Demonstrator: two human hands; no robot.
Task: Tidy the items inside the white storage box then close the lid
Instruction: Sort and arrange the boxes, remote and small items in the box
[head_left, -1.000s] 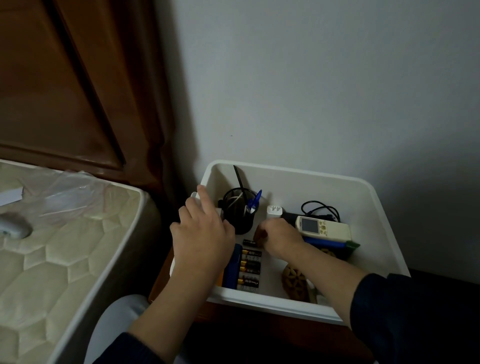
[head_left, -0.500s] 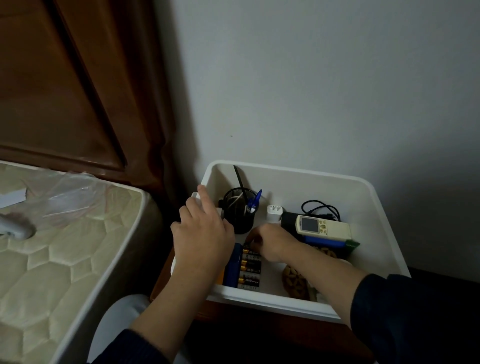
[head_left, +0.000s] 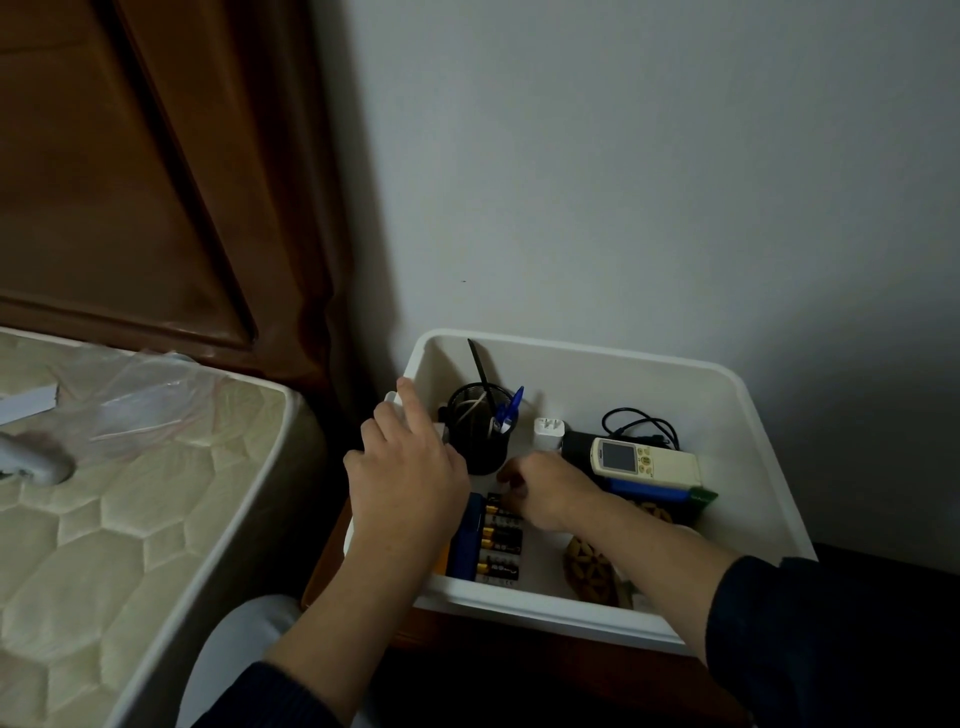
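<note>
The white storage box (head_left: 582, 347) stands open on a wooden stand against the wall. Inside are a black mesh pen holder (head_left: 478, 436) with a blue pen (head_left: 513, 405), a white plug (head_left: 548, 434), a remote control (head_left: 647, 461), a black cable (head_left: 640, 420), a woven coaster (head_left: 589, 566) and a row of batteries (head_left: 503, 541) beside a blue case (head_left: 467, 540). My left hand (head_left: 410, 478) rests over the box's left rim, index finger stretched forward. My right hand (head_left: 545, 491) curls its fingers down onto the top battery of the row; the fingertips are hidden. No lid is in view.
A quilted mattress (head_left: 130, 519) lies close on the left with a clear plastic bag (head_left: 145, 405) and a white object (head_left: 31, 462) on it. A dark wooden headboard (head_left: 130, 182) rises behind it. The grey wall (head_left: 623, 182) backs the box.
My right hand has moved left, from beside the plug and remote to the top of the battery row. My left hand has stayed on the left rim.
</note>
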